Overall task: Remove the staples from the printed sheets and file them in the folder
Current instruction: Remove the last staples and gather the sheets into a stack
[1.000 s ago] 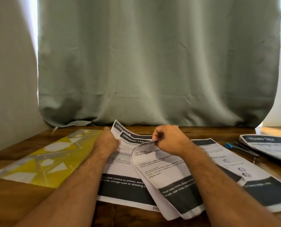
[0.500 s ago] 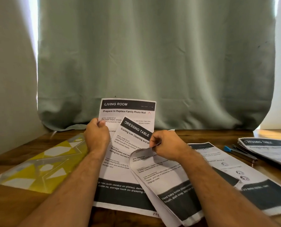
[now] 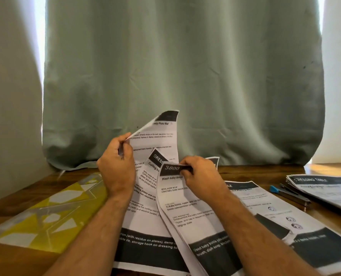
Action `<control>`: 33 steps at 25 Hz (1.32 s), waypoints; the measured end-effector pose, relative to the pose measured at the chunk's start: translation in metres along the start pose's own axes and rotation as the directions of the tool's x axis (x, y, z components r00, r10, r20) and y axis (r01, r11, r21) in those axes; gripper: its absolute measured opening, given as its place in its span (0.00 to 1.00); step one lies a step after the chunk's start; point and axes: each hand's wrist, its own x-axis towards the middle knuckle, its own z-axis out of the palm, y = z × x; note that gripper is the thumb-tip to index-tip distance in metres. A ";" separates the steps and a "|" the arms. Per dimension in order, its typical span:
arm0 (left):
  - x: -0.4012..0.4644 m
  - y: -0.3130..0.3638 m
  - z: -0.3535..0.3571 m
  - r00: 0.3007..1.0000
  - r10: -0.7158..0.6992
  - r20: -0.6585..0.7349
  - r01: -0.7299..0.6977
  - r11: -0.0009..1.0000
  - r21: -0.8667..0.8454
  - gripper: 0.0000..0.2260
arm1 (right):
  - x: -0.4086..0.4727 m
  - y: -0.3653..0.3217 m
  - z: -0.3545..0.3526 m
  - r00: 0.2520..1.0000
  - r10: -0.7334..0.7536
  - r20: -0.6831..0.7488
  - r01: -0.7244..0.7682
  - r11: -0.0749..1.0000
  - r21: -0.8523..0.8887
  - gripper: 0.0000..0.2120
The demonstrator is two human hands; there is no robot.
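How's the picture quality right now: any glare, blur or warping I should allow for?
Head view: daylight blows out to white at both edges of the curtain; a sunlit patch glares on the table far right. The stack of sheets there is soft, its print unreadable. Sheets in the left hand and right hand read clearly. Wide-angle bowing at the edges.

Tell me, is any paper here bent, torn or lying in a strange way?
No tear shows. The photo wall sheet in the left hand curls over at its top corner, and the baby bottle sheet folds under the right hand.
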 end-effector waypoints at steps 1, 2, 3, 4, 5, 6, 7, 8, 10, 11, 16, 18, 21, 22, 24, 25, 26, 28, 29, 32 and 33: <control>-0.001 0.002 0.000 1.000 0.014 0.003 -0.014 1.000 -0.003 0.08 | 0.000 -0.002 -0.001 0.999 -0.018 -0.048 0.018 1.000 -0.013 0.08; -0.002 0.006 0.001 1.000 0.015 0.009 -0.015 1.000 -0.014 0.06 | 0.000 -0.004 -0.002 0.994 -0.039 -0.097 0.037 0.999 -0.022 0.08; -0.004 0.008 0.002 1.000 0.013 0.015 -0.012 0.999 -0.030 0.04 | 0.000 -0.005 -0.003 0.987 -0.063 -0.149 0.060 0.998 -0.024 0.08; -0.005 0.012 0.002 1.000 0.029 0.003 -0.029 0.999 -0.034 0.05 | 0.000 -0.008 -0.004 0.976 -0.086 -0.200 0.084 0.996 -0.016 0.08; -0.005 0.014 0.003 0.997 0.072 -0.010 -0.072 0.997 -0.024 0.07 | 0.001 -0.010 -0.004 0.963 -0.104 -0.249 0.108 0.994 0.001 0.08; -0.004 0.014 0.003 0.991 0.137 -0.009 -0.137 0.991 -0.011 0.08 | 0.001 -0.014 -0.005 0.947 -0.119 -0.298 0.134 0.990 0.030 0.08; -0.004 0.013 0.003 0.978 0.210 0.004 -0.210 0.978 -0.007 0.09 | 0.002 -0.017 -0.005 0.927 -0.135 -0.351 0.168 0.984 0.065 0.07; -0.004 0.010 0.004 0.960 0.280 0.024 -0.280 0.960 -0.006 0.10 | 0.003 -0.022 -0.005 0.900 -0.151 -0.409 0.209 0.973 0.100 0.07; -0.005 0.009 0.004 0.925 0.373 0.073 -0.373 0.928 -0.016 0.10 | 0.008 -0.034 -0.007 0.839 -0.160 -0.520 0.279 0.947 0.159 0.07; -0.006 0.011 0.005 0.909 0.406 0.095 -0.405 0.914 -0.026 0.10 | 0.011 -0.040 -0.009 0.809 -0.163 -0.565 0.310 0.934 0.175 0.07; -0.001 0.026 0.003 0.887 0.459 -0.041 -0.461 0.885 -0.065 0.18 | 0.031 -0.067 -0.029 0.664 -0.280 -0.693 0.504 0.853 0.139 0.06; 0.001 0.034 0.000 0.892 0.439 -0.108 -0.449 0.888 -0.096 0.20 | 0.038 -0.076 -0.037 0.630 -0.312 -0.711 0.549 0.826 0.125 0.06; -0.004 0.051 0.000 0.880 0.461 -0.113 -0.474 0.869 -0.144 0.24 | 0.044 -0.091 -0.044 0.612 -0.357 -0.705 0.588 0.802 0.104 0.07; -0.005 0.055 0.001 0.885 0.453 -0.106 -0.465 0.869 -0.169 0.26 | 0.046 -0.094 -0.047 0.601 -0.377 -0.705 0.597 0.798 0.082 0.08; -0.005 0.056 0.005 0.922 0.380 -0.080 -0.388 0.891 -0.236 0.29 | 0.049 -0.098 -0.053 0.572 -0.428 -0.700 0.609 0.793 0.013 0.09; -0.005 0.054 0.007 0.945 0.324 -0.055 -0.326 0.906 -0.271 0.31 | 0.051 -0.100 -0.057 0.562 -0.457 -0.689 0.615 0.788 -0.021 0.09; -0.005 0.053 0.008 0.965 0.262 -0.023 -0.256 0.917 -0.307 0.32 | 0.054 -0.101 -0.061 0.567 -0.485 -0.666 0.621 0.783 -0.042 0.09; -0.008 0.051 0.009 0.989 0.135 0.066 -0.098 0.913 -0.396 0.34 | 0.059 -0.103 -0.068 0.624 -0.520 -0.583 0.611 0.790 -0.051 0.08; -0.009 0.051 0.009 0.990 0.063 0.126 0.004 0.883 -0.470 0.34 | 0.062 -0.103 -0.070 0.658 -0.532 -0.533 0.592 0.803 -0.070 0.07; -0.010 0.050 0.016 0.892 -0.230 0.389 0.442 0.622 -0.646 0.35 | 0.067 -0.095 -0.072 0.769 -0.515 -0.378 0.490 0.855 -0.169 0.10; -0.010 0.048 0.019 0.817 -0.321 0.479 0.574 0.523 -0.629 0.35 | 0.066 -0.090 -0.071 0.817 -0.483 -0.315 0.441 0.875 -0.198 0.12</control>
